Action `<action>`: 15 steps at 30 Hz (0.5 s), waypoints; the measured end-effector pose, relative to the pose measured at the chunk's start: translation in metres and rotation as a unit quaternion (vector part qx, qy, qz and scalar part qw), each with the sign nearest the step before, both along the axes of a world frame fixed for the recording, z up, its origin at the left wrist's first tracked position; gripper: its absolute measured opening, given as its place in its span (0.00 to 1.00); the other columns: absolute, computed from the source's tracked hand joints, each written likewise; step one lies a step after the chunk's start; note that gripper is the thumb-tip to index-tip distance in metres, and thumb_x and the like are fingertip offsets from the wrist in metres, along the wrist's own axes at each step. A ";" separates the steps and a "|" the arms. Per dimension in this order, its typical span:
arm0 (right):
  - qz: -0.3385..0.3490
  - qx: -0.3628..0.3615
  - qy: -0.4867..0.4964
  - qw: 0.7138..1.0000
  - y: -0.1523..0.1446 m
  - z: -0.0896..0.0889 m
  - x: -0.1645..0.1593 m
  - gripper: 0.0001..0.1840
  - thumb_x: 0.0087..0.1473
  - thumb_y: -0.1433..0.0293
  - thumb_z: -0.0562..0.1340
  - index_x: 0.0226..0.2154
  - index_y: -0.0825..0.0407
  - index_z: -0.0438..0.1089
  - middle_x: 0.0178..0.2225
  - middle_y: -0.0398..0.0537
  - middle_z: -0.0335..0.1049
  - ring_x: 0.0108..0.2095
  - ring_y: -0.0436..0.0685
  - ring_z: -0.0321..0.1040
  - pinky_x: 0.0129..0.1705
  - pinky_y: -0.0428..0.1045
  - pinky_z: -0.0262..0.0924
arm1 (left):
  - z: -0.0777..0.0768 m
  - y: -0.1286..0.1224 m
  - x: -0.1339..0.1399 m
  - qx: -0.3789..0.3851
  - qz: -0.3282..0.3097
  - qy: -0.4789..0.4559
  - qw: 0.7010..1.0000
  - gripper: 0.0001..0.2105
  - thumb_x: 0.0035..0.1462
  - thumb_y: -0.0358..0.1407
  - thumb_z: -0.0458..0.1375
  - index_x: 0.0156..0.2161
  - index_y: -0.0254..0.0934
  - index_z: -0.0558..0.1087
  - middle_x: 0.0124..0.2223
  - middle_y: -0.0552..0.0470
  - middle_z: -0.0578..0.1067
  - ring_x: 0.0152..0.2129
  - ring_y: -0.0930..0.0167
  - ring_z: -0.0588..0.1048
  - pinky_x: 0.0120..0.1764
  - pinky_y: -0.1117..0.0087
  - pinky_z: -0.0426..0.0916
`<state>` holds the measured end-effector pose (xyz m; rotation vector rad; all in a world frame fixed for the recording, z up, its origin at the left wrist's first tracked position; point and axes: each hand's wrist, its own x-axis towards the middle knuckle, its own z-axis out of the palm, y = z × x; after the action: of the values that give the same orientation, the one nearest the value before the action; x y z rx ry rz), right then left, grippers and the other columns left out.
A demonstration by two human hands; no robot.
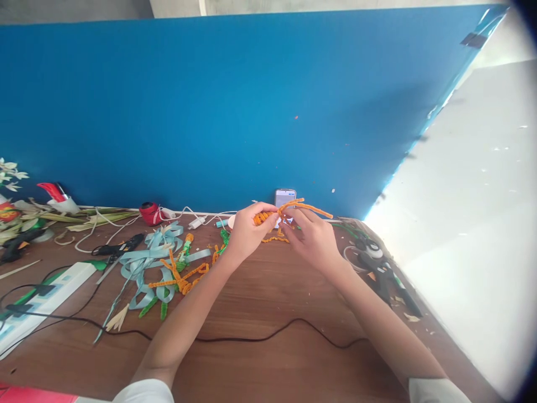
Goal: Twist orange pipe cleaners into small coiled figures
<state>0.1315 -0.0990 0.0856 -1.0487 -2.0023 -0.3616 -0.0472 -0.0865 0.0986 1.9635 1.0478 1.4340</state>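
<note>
Out in front of me, above the far part of the table, my left hand (245, 232) pinches a coiled orange pipe cleaner (262, 218). Its loose ends stick out to the right, past the fingers. My right hand (316, 238) is closed on the same pipe cleaner, thumb and fingertips meeting close to my left fingertips. The exact grip of the right fingers is partly hidden. Behind the hands a lit phone (285, 196) leans against the blue panel. A wavy orange strand (274, 239) shows just below the hands.
Left of my arm lie more orange pipe cleaners (182, 282), green ones and a tangled light blue ribbon (138, 268). A white power strip (62, 291) stands at far left. A black cable (268, 338) crosses the table (268, 308). Glue guns lie at both sides; a blue panel (210, 112) rises behind.
</note>
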 end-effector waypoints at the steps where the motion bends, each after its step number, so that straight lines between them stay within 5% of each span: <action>1: -0.009 -0.003 0.009 1.000 0.001 -0.001 -0.001 0.09 0.64 0.67 0.57 0.44 0.50 0.70 0.39 0.48 0.77 0.36 0.55 0.72 0.30 0.48 0.56 | -0.001 0.000 0.001 -0.002 -0.002 -0.005 1.000 0.09 0.60 0.38 0.60 0.41 0.37 0.79 0.41 0.49 0.80 0.38 0.68 0.77 0.41 0.70 0.70; 6: -0.006 -0.033 0.065 0.997 0.000 -0.003 -0.009 0.06 0.61 0.72 0.55 0.37 0.51 0.68 0.33 0.47 0.75 0.31 0.54 0.69 0.28 0.48 0.52 | -0.004 0.001 0.004 -0.011 -0.012 -0.008 1.000 0.09 0.60 0.38 0.60 0.41 0.37 0.79 0.41 0.49 0.80 0.38 0.68 0.77 0.41 0.70 0.70; 9: 0.067 -0.131 0.144 0.979 -0.004 0.001 -0.011 0.07 0.57 0.74 0.56 0.39 0.50 0.66 0.28 0.43 0.71 0.26 0.52 0.65 0.28 0.47 0.54 | -0.003 -0.001 0.005 0.009 -0.003 0.024 1.000 0.09 0.62 0.38 0.58 0.42 0.38 0.79 0.41 0.48 0.80 0.38 0.68 0.77 0.41 0.69 0.69; 11: 0.145 -0.221 0.231 0.937 -0.006 0.006 -0.010 0.08 0.55 0.73 0.57 0.39 0.49 0.65 0.26 0.40 0.69 0.24 0.50 0.63 0.26 0.46 0.55 | -0.002 -0.003 0.006 0.026 0.016 0.056 0.998 0.08 0.62 0.37 0.58 0.41 0.39 0.79 0.40 0.49 0.79 0.37 0.68 0.76 0.39 0.69 0.68; 15: 0.251 -0.361 0.432 0.787 -0.006 0.014 -0.007 0.09 0.51 0.71 0.61 0.36 0.48 0.63 0.25 0.38 0.68 0.20 0.47 0.59 0.23 0.44 0.53 | 0.001 -0.006 0.007 0.041 0.024 0.111 0.993 0.06 0.62 0.34 0.58 0.38 0.38 0.78 0.38 0.50 0.79 0.36 0.69 0.76 0.39 0.69 0.66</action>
<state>0.1245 -0.1054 0.0994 -0.8020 -1.4287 1.0822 -0.0398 -0.0924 0.0997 2.2105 1.1539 1.3245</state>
